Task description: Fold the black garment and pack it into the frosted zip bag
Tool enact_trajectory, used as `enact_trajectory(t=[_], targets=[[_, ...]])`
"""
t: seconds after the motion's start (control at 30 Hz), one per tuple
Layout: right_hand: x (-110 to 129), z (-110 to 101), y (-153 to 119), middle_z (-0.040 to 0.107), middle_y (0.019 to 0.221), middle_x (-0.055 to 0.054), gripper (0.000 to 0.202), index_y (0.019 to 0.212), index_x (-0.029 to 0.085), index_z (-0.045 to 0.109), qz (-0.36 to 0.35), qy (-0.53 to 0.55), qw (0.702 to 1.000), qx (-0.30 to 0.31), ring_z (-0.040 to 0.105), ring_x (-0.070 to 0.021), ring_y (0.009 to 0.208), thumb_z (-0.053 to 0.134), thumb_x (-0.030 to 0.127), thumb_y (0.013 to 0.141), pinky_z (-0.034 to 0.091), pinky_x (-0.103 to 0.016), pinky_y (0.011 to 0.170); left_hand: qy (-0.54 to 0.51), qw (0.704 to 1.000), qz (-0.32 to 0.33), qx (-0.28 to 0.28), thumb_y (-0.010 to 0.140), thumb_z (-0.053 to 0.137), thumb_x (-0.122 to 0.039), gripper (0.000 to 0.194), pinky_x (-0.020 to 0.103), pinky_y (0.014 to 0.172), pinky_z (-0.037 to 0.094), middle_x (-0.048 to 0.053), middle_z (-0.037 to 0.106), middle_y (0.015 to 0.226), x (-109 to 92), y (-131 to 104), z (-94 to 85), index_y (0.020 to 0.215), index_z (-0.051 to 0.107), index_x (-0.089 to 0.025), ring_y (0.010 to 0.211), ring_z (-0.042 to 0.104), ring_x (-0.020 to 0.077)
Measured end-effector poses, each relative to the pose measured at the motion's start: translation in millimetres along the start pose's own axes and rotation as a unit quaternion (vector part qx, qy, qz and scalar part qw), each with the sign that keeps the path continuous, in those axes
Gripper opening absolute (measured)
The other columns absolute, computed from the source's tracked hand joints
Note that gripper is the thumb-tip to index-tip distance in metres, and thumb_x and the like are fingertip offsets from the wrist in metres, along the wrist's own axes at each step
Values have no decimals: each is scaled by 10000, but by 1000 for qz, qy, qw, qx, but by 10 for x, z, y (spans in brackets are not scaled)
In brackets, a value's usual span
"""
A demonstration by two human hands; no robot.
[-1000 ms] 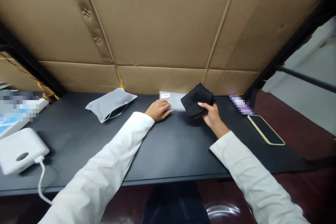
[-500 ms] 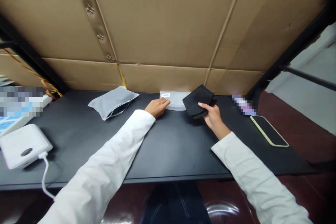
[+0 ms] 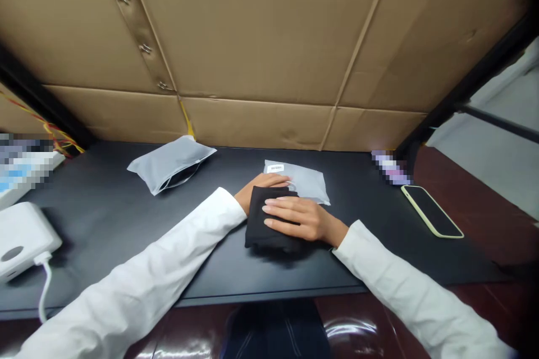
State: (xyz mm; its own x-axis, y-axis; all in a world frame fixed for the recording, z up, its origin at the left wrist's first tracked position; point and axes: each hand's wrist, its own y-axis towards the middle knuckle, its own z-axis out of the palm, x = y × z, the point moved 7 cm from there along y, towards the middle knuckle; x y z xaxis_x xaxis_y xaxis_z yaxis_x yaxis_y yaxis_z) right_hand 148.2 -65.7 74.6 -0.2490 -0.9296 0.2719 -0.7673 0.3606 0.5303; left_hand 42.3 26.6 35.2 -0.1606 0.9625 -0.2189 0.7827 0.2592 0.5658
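Note:
A folded black cloth (image 3: 263,227) lies before me on the dark table. My right hand (image 3: 305,219) rests over it with fingers stretched and slightly apart. Just behind the cloth, my left hand (image 3: 264,182) has its fingers at the near left part of a frosted zip bag (image 3: 309,180); the thumb and some fingertips are hidden by the cloth. That bag lies flat and tilted, with a white barcode label (image 3: 275,168) at its upper left. Another frosted zip bag (image 3: 172,160), bulging and with its mouth gaping, lies to the left of my left hand.
At the right edge lies a phone (image 3: 432,210) in a pale green case, beside a blurred purple item (image 3: 391,168). A white device (image 3: 27,238) with a cable stands on the left. A cardboard wall (image 3: 252,39) rises behind the table (image 3: 210,269).
My right hand has brought the black cloth left and nearer, and now lies spread on it. The flat bag has shifted right and nearer along with my left hand, and has turned.

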Motion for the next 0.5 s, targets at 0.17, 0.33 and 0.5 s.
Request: enact_trajectory(t=[0.17, 0.33, 0.5], targets=[[-306, 63, -38, 630, 1330, -57, 365, 1287, 248, 599, 31, -15, 999, -11, 533, -192, 1303, 453, 154, 966, 410, -466, 1140, -42, 998, 8, -51, 950, 527, -339, 535, 407, 1074, 446, 133, 507, 1439, 38, 4, -154, 1457, 396, -228, 1333, 487, 238], [-823, 55, -253, 663, 1254, -131, 354, 1209, 190, 636, 233, -47, 969, -61, 583, -262, 1237, 481, 119, 899, 449, -503, 1087, 33, 998, 41, -42, 889, 443, -32, 662, 453, 1063, 449, 134, 493, 1451, -144, 98, -121, 1501, 302, -242, 1359, 458, 237], [-1179, 246, -147, 733, 992, -63, 351, 1146, 239, 609, 305, 48, 948, -73, 668, -212, 1074, 372, 114, 919, 515, -404, 1011, 76, 997, 14, -27, 778, 348, 83, 826, 506, 1118, 393, 134, 408, 1514, -324, 218, 120, 1536, 185, -201, 1436, 337, 240]])
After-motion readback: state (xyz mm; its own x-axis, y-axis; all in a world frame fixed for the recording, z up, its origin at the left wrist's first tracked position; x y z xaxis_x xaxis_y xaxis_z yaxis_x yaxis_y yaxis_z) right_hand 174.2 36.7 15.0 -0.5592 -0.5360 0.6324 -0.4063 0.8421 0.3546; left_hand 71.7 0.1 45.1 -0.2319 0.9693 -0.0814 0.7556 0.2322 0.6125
